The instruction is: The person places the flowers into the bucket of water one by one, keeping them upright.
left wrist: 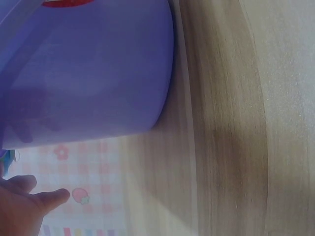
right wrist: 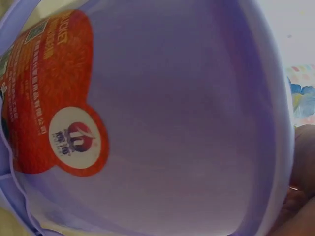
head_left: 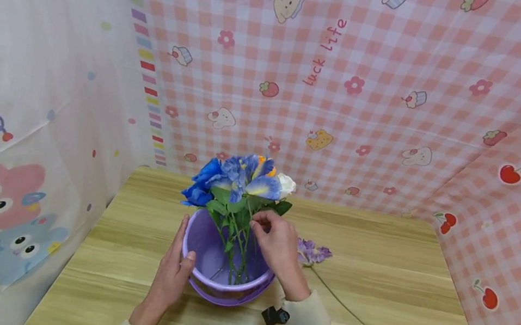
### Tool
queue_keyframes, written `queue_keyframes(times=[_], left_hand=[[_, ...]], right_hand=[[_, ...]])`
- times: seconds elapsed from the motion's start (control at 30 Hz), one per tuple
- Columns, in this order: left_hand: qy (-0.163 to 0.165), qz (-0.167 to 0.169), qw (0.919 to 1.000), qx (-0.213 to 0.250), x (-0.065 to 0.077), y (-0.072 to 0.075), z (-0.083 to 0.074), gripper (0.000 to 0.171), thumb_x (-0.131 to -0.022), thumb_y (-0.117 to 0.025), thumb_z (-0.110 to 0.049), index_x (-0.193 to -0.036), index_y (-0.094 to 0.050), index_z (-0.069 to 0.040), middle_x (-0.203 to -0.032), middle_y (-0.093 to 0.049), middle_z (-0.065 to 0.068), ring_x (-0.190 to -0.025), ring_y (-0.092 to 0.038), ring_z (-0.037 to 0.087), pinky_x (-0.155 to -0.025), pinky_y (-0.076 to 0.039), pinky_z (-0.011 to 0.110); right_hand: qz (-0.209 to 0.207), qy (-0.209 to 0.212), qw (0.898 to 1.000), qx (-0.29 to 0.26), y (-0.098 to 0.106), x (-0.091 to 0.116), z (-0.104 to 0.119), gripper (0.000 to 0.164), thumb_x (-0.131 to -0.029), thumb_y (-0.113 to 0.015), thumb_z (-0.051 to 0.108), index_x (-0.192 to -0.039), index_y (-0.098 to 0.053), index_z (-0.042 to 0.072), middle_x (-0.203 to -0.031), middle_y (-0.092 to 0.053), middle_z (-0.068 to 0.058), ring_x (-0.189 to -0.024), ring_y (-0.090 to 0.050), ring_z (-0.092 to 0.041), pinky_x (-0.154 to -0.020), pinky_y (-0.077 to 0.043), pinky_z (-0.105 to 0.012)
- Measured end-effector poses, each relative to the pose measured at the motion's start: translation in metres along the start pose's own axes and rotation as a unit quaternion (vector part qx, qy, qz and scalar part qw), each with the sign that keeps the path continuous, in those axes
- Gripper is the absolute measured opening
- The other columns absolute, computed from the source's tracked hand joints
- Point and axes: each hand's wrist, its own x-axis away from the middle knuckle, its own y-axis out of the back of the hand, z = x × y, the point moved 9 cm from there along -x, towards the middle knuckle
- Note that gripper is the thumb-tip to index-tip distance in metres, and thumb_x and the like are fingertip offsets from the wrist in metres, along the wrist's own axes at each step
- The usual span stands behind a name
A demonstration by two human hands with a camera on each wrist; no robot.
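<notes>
A purple bucket stands on the wooden table, with several flower stems leaning inside it. My left hand rests against the bucket's left side, its fingers stretched along the outside and the thumb at the rim. Over the bucket's right rim, my right hand pinches the thin stem of a blue iris with yellow on its petals. Behind and beside the iris are blue roses, a white rose and an orange flower. In the right wrist view the bucket wall hides most of that hand.
To the right of the bucket a purple flower lies on the table, its long stem pointing toward the front right. A red label is stuck on the bucket. Pink checked cloth hangs behind the table and at its right.
</notes>
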Motion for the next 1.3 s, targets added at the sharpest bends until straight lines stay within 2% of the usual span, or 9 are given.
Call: queue_keyframes(times=[0.33, 0.53, 0.73, 0.87, 1.03, 1.3], left_hand=[[-0.004, -0.001, 1.0000, 0.000, 0.000, 0.000, 0.000, 0.073, -0.100, -0.047, -0.017, -0.167, -0.019, -0.016, -0.171, -0.025, 0.008, -0.147, -0.034, 0.042, -0.109, -0.040, 0.065], [-0.004, 0.002, 1.0000, 0.004, 0.001, -0.001, 0.001, 0.073, -0.100, -0.047, -0.018, -0.168, -0.019, -0.018, -0.171, -0.024, 0.007, -0.147, -0.034, 0.042, -0.107, -0.041, 0.065], [0.000, 0.002, 1.0000, 0.006, 0.000, -0.001, 0.002, 0.073, -0.100, -0.047, -0.018, -0.168, -0.019, -0.018, -0.171, -0.024, 0.006, -0.146, -0.036, 0.042, -0.106, -0.042, 0.065], [0.002, 0.003, 1.0000, 0.009, 0.000, 0.000, 0.001, 0.075, -0.099, -0.048, -0.016, -0.168, -0.019, -0.018, -0.171, -0.024, 0.007, -0.146, -0.036, 0.044, -0.104, -0.043, 0.066], [0.005, 0.003, 1.0000, 0.008, 0.000, -0.001, 0.001, 0.075, -0.099, -0.048, -0.016, -0.168, -0.019, -0.020, -0.170, -0.026, 0.007, -0.145, -0.038, 0.044, -0.104, -0.043, 0.066], [0.005, -0.002, 1.0000, 0.006, 0.000, 0.000, 0.001, 0.075, -0.099, -0.047, -0.013, -0.168, -0.018, -0.020, -0.170, -0.026, 0.007, -0.146, -0.035, 0.042, -0.109, -0.039, 0.064]], right_hand=[[0.007, 0.004, 0.999, 0.047, -0.004, 0.002, -0.001, 0.005, -0.087, -0.081, 0.010, -0.091, -0.078, 0.010, -0.079, -0.074, 0.001, -0.068, -0.068, -0.014, -0.064, -0.055, -0.033], [0.018, -0.001, 1.000, 0.023, -0.002, 0.010, -0.001, 0.011, -0.089, -0.080, 0.011, -0.097, -0.078, 0.005, -0.085, -0.075, -0.003, -0.074, -0.069, -0.017, -0.067, -0.058, -0.032], [-0.017, 0.034, 0.999, -0.002, 0.013, 0.026, 0.002, 0.011, -0.088, -0.082, 0.008, -0.097, -0.076, 0.006, -0.089, -0.072, -0.003, -0.077, -0.068, -0.016, -0.068, -0.058, -0.030], [-0.042, 0.048, 0.997, -0.039, 0.026, 0.037, 0.001, 0.011, -0.088, -0.082, 0.004, -0.096, -0.075, 0.006, -0.091, -0.071, -0.003, -0.079, -0.069, -0.015, -0.069, -0.060, -0.027], [-0.068, 0.048, 0.993, -0.081, 0.043, 0.046, -0.008, 0.013, -0.088, -0.081, 0.002, -0.099, -0.074, 0.002, -0.096, -0.074, -0.007, -0.084, -0.073, -0.019, -0.072, -0.063, -0.028], [-0.084, 0.031, 0.991, -0.104, 0.066, 0.053, -0.035, 0.025, -0.090, -0.078, 0.001, -0.114, -0.071, 0.000, -0.097, -0.074, -0.007, -0.084, -0.073, -0.019, -0.074, -0.063, -0.026]])
